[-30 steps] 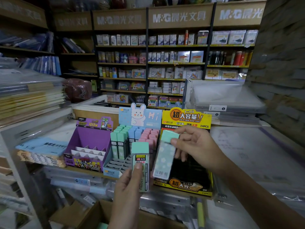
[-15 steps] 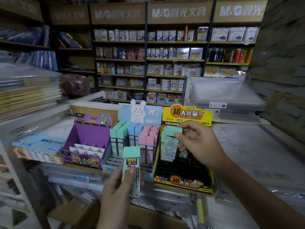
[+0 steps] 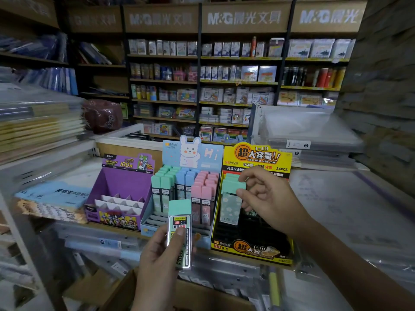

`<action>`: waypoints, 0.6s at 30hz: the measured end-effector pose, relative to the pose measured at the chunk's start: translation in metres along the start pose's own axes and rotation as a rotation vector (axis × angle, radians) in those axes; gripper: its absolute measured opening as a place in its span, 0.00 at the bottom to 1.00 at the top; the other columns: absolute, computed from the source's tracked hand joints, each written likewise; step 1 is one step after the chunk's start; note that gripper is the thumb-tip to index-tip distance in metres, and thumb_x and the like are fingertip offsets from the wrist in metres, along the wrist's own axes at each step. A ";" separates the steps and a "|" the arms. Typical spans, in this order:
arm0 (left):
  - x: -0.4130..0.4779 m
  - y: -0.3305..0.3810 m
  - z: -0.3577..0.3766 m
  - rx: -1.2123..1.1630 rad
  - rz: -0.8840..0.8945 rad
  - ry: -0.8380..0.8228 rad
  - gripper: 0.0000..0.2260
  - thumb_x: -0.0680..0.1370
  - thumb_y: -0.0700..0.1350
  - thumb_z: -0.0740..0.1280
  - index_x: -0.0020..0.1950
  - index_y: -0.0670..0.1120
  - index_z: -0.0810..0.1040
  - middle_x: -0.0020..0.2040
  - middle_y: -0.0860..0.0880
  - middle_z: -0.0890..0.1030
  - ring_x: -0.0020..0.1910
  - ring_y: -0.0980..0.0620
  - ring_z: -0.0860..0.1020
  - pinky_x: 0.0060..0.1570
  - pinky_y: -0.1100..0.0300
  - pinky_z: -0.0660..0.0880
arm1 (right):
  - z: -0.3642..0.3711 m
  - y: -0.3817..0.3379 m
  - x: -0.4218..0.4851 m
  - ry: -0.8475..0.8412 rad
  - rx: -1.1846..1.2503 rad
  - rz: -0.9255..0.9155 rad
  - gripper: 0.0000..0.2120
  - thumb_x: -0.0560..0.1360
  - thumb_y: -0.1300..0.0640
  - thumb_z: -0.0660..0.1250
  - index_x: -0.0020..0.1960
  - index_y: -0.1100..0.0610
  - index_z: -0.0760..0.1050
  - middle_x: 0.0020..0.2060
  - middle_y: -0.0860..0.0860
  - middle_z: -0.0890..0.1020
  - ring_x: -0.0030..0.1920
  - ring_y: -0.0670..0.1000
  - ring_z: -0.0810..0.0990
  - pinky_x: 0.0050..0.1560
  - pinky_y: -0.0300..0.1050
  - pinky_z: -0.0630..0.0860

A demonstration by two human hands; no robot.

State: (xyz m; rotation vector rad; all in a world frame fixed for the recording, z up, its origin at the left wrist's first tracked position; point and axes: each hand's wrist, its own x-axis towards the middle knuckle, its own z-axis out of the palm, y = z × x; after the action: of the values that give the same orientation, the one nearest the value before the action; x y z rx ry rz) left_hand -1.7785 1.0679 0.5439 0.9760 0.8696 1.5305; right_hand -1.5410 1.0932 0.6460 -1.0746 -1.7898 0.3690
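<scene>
The right hand (image 3: 269,198) pinches a mint-capped lead case (image 3: 231,206), best lowered upright into the yellow display box (image 3: 253,249); the left hand (image 3: 158,263) grips a spare case (image 3: 179,236).

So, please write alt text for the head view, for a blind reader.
The right hand pinches a mint-capped lead case at the yellow display box. The left hand holds a second lead case in front of the pastel display box.

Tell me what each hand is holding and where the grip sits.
The left hand holds a mint-capped lead case by its lower body, thumb on the label. The right hand pinches a second mint-capped case by its cap.
</scene>
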 end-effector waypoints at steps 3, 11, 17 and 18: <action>-0.002 0.004 0.002 0.015 0.012 -0.015 0.10 0.69 0.52 0.72 0.49 0.56 0.86 0.44 0.44 0.88 0.37 0.46 0.86 0.33 0.56 0.81 | 0.001 -0.001 0.000 -0.011 -0.019 -0.011 0.10 0.77 0.62 0.71 0.53 0.48 0.77 0.39 0.51 0.77 0.34 0.53 0.84 0.36 0.50 0.84; -0.001 0.008 0.003 0.056 0.042 -0.040 0.11 0.68 0.53 0.73 0.49 0.54 0.85 0.44 0.44 0.87 0.42 0.46 0.85 0.41 0.49 0.79 | -0.001 0.001 0.000 -0.022 -0.099 -0.010 0.11 0.79 0.61 0.69 0.53 0.45 0.76 0.39 0.50 0.77 0.34 0.51 0.82 0.34 0.48 0.83; 0.002 0.015 0.004 0.071 0.093 -0.077 0.14 0.68 0.55 0.73 0.51 0.53 0.85 0.46 0.45 0.86 0.45 0.47 0.84 0.41 0.52 0.83 | 0.000 0.004 0.000 -0.065 -0.119 0.018 0.11 0.78 0.61 0.69 0.52 0.45 0.77 0.40 0.50 0.78 0.36 0.49 0.82 0.35 0.44 0.83; 0.002 0.017 0.005 0.073 0.106 -0.084 0.12 0.69 0.54 0.73 0.51 0.53 0.85 0.46 0.46 0.86 0.45 0.49 0.84 0.39 0.56 0.82 | 0.001 0.005 0.000 -0.074 -0.145 0.013 0.10 0.78 0.61 0.69 0.53 0.46 0.78 0.41 0.49 0.78 0.37 0.49 0.82 0.37 0.42 0.82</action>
State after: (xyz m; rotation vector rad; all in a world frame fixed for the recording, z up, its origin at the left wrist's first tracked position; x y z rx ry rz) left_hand -1.7810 1.0675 0.5613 1.1467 0.8303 1.5438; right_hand -1.5391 1.0965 0.6423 -1.1874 -1.8995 0.2939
